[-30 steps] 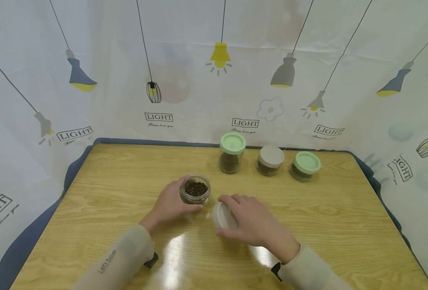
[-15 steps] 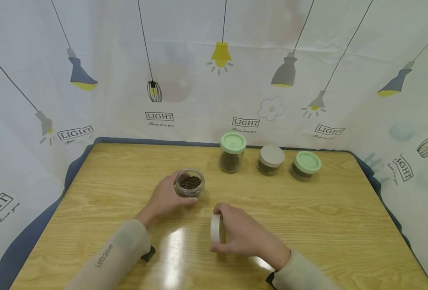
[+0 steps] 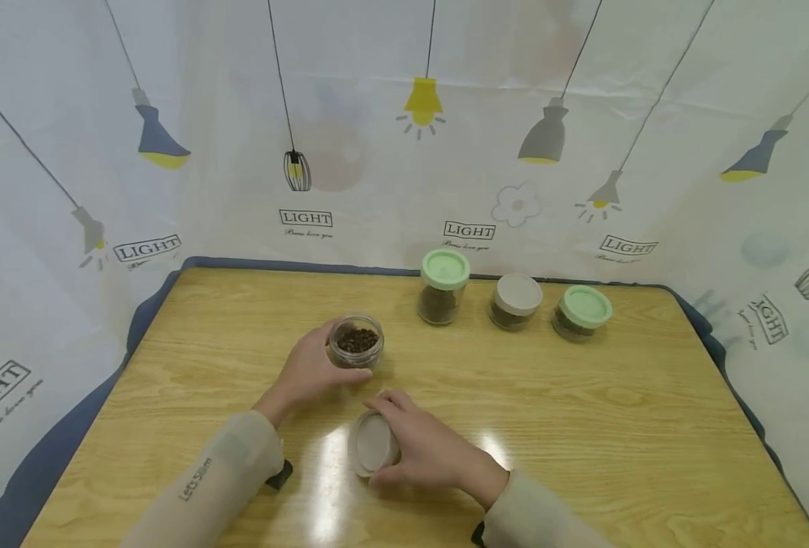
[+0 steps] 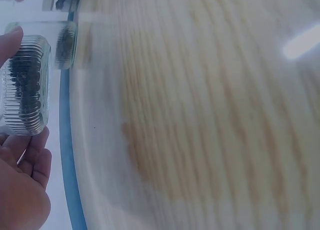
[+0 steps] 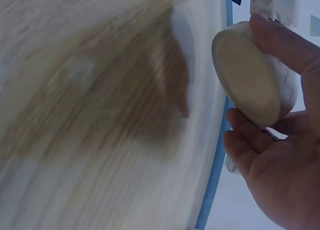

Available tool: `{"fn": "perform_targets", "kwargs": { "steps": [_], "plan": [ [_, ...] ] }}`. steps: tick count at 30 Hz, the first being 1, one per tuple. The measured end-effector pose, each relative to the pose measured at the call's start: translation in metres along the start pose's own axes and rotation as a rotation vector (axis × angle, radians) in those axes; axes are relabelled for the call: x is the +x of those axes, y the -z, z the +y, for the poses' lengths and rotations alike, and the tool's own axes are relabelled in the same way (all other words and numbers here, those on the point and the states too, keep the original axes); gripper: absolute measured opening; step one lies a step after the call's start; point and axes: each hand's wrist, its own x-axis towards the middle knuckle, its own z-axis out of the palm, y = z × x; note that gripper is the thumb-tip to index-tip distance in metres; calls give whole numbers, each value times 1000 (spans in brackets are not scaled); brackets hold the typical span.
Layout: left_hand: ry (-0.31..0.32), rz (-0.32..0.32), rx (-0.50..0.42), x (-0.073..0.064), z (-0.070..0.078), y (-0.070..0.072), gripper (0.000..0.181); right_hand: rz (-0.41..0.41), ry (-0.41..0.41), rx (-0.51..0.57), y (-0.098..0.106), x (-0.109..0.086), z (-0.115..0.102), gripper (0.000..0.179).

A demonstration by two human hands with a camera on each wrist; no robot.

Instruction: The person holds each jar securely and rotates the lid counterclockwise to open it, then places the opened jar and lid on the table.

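Note:
My left hand (image 3: 311, 369) grips a lidless glass jar (image 3: 356, 356) from its left side, fingers behind it and thumb along the front. Small dark brown bits lie in the jar, seen through its upright mouth. Ribbed walls of the jar (image 4: 26, 84) show in the left wrist view. Nearer the body, my right hand (image 3: 428, 447) holds a round beige lid (image 3: 374, 444) by its rim, between thumb and fingers. The lid is tilted, one flat face turned to the head camera. In the right wrist view the lid (image 5: 247, 74) sits between the thumb and the curled fingers.
At the back of the wooden table (image 3: 582, 426) stand a tall jar with a green lid (image 3: 445, 285), a short jar with a beige lid (image 3: 516, 301) and a short jar with a green lid (image 3: 582, 312). A lamp-printed white curtain (image 3: 363, 167) hangs behind.
My right hand has carried the lid left and a little toward me, turning it from edge-on to face-up tilt. The left hand and jar have shifted slightly left and away.

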Motion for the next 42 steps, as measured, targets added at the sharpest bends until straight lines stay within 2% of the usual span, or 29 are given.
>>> {"fn": "perform_targets", "kwargs": {
  "steps": [4,9,17,27,32,39,42],
  "plan": [
    [-1,0,5,1,0,2,95,24,19,34,-8,9,0,92],
    [0,10,21,3,-2,5,96,57,1,37,-18,19,-1,90],
    [10,15,37,3,-6,10,97,128,-32,-68,-27,33,-3,89],
    [24,9,37,3,-8,15,96,104,-50,-215,-44,39,-2,90],
    [27,20,39,5,-11,15,96,121,-56,-286,-51,43,-1,93],
    [12,14,11,7,-15,17,93,90,-104,-208,-44,38,0,103],
    [16,2,-13,7,-17,18,92,93,-133,-181,-36,31,4,101]
  ]
}}
